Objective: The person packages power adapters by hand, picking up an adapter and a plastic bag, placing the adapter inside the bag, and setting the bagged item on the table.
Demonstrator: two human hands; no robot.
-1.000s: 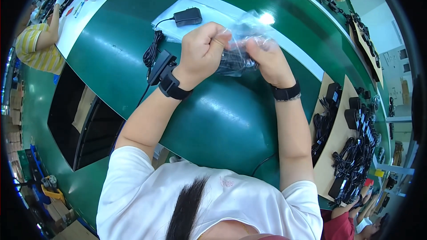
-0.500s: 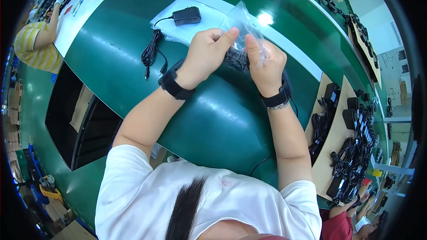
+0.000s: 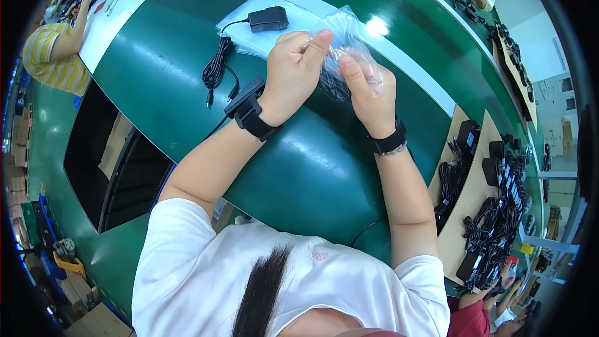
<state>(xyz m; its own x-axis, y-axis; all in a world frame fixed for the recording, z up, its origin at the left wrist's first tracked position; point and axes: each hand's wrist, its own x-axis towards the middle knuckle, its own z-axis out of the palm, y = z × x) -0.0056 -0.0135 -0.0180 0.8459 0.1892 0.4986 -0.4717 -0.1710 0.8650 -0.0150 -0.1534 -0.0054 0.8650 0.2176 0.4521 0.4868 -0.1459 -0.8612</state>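
Between my two hands is a clear plastic bag point(image 3: 344, 25) with something dark, perhaps a coiled cable, in its lower part. My left hand point(image 3: 294, 72) pinches the bag's left side, thumb pointing up. On the other side my right hand point(image 3: 371, 97) grips the bag, with crumpled film over its fingers. Left of the hands, a black power adapter point(image 3: 268, 19) rests on a stack of clear plastic bags point(image 3: 240, 14). Its bundled black cable point(image 3: 216, 65) hangs over onto the green table.
The green table point(image 3: 299, 175) curves around me. To the right, cardboard sheets point(image 3: 458, 221) carry several black adapters with cables point(image 3: 499, 206). A black bin point(image 3: 93, 156) stands left. Co-workers sit at far left, far right and lower right.
My right hand has dropped slightly and its thumb now lies lower on the bag. The dark contents are more covered by film. The whole view has shifted a little.
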